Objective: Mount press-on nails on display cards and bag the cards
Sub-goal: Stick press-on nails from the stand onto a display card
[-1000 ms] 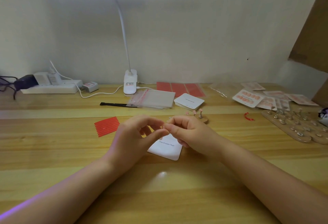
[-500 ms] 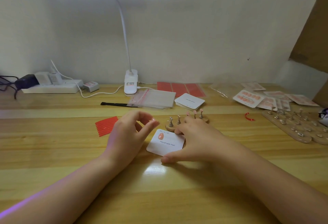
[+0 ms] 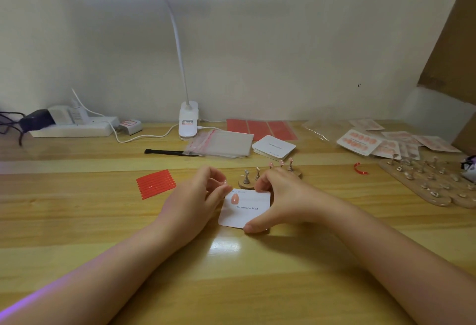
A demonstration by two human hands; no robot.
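Note:
A white display card (image 3: 251, 210) printed "Handmade Nail" lies flat on the wooden desk in front of me. One pink press-on nail (image 3: 235, 198) is stuck near its upper left corner. My right hand (image 3: 283, 196) holds the card, thumb on its near edge and fingers curled over its far edge. My left hand (image 3: 195, 198) is loosely curled beside the card's left edge, forefinger tip near the upper left corner, with nothing visible in it. Just behind the card stands a small wooden nail stand (image 3: 273, 174) with several posts, some topped with pink nails.
Red adhesive strips (image 3: 155, 183) lie to the left. Behind are clear bags (image 3: 221, 143), a stack of blank cards (image 3: 273, 146), red sheets (image 3: 261, 129), a black tool (image 3: 170, 152) and the lamp base (image 3: 188, 123). Finished cards (image 3: 358, 141) and a larger stand (image 3: 427, 183) sit right.
A second ago both hands pinched together above the card. The nail now sits on the card, my right hand has dropped to hold the card, and my left has drawn slightly aside.

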